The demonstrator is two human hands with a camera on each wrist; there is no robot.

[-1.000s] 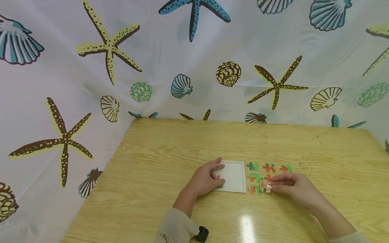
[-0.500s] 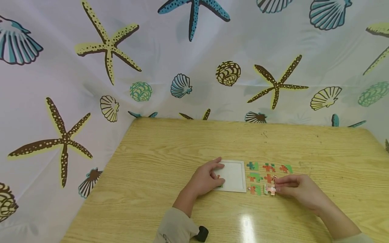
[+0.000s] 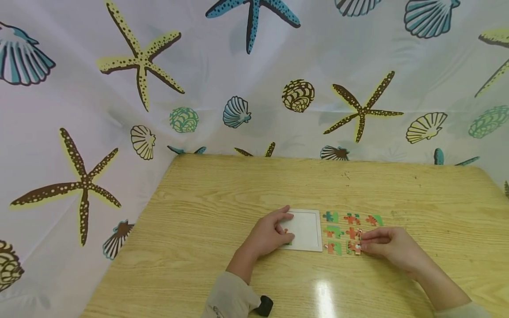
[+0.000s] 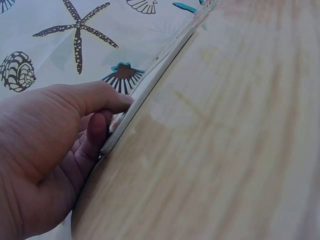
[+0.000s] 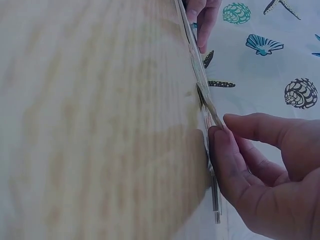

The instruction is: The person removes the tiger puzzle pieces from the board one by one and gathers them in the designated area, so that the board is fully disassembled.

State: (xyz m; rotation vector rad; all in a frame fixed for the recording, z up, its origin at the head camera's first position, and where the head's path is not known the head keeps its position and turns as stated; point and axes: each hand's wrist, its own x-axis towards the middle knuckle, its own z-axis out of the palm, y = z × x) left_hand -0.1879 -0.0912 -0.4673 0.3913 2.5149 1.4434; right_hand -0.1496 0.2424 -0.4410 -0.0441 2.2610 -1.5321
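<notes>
In the head view my left hand lies over the left side of a white square puzzle tray. The left wrist view shows the thumb on the edge of the tray and curled fingers beside it. An orange and green patch of puzzle shows near the thumb. My right hand pinches a red and green puzzle piece by its right side. In the right wrist view this piece tilts between thumb and fingertips, one edge low at the tabletop.
Several loose puzzle pieces lie in rows right of the tray, on a wooden table. Behind the table hangs a white curtain printed with starfish and shells. A black object sits at the left sleeve.
My right hand has shifted slightly right with the pinched piece, which now sits lower and flatter in the bottom row. The left hand and tray stay in place.
</notes>
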